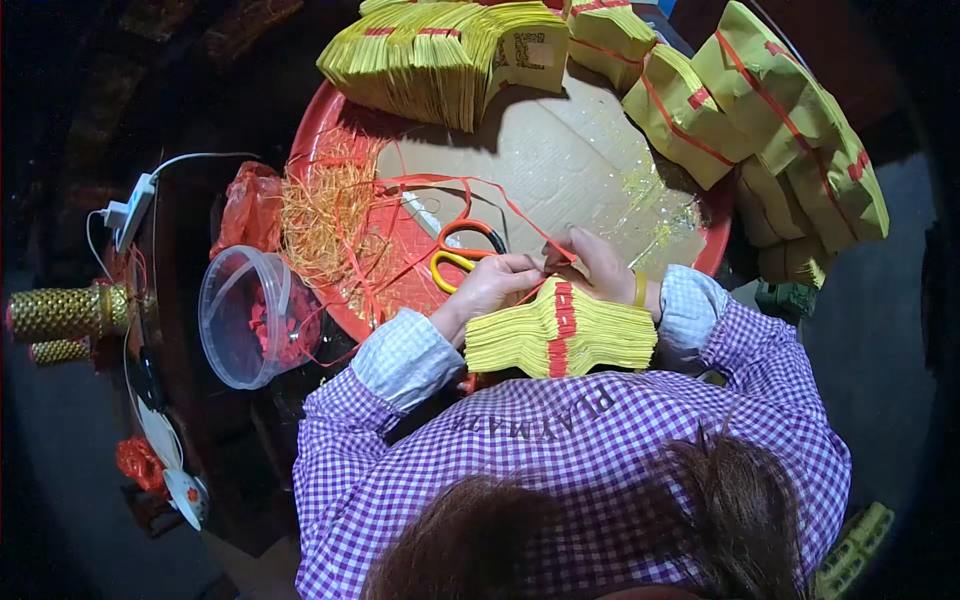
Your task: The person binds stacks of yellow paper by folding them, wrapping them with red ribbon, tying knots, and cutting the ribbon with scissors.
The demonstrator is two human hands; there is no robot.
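Left hand (pixel 493 287), right hand (pixel 598 264): grip tight, seemingly on flat red ribbon (pixel 565 252), beside pleated yellow paper (pixel 605 335).

A purple-and-white checked shirt (pixel 600 500) carries dark capital letters (pixel 562 415), some too faint to read. 2 turned-back cuffs show paler blue-and-white check: the left cuff (pixel 408 360) behind the left hand (pixel 492 285), the right cuff (pixel 692 310) behind the right hand (pixel 597 262). Beside the right hand, 1 yellow band (pixel 640 288) rings the wrist.

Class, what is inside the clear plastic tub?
Small red pieces show inside the clear plastic tub; whatever lies beneath them is covered and cannot be seen.
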